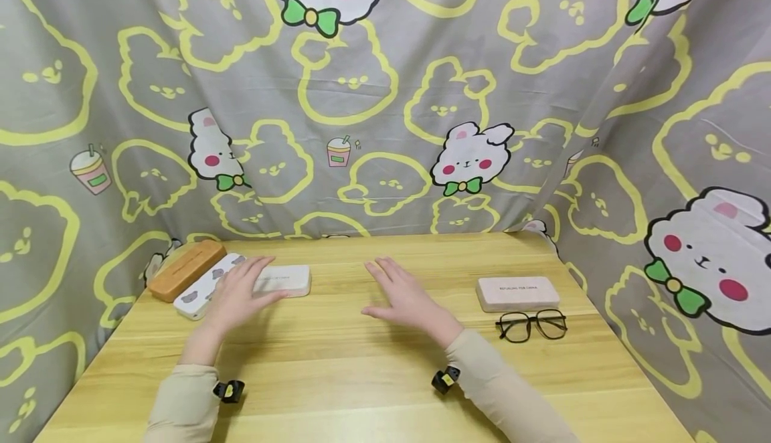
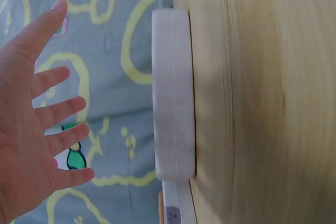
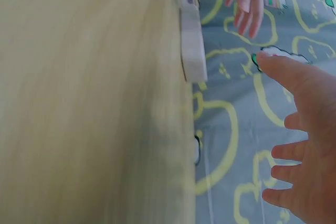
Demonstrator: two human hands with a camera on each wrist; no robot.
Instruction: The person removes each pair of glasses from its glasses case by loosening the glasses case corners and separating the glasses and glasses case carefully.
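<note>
My left hand (image 1: pixel 243 292) hovers over the left side of the table, its fingers spread. In the head view it overlaps a white glasses case with grey bear prints (image 1: pixel 195 296) and the left end of a plain white glasses case (image 1: pixel 292 279). The left wrist view shows that plain case (image 2: pixel 173 93) apart from the fingers, with nothing in the palm. Above the middle of the table is my right hand (image 1: pixel 400 299), fingers extended and holding nothing. In the right wrist view the same plain case (image 3: pixel 192 45) lies beyond it.
A brown glasses case (image 1: pixel 188 270) lies at the back left, beside the bear-print one. On the right, black-framed glasses (image 1: pixel 531 326) lie in front of a pale pinkish case (image 1: pixel 518 294) with lettering. A patterned curtain (image 1: pixel 361 95) surrounds the wooden table (image 1: pixel 337 376).
</note>
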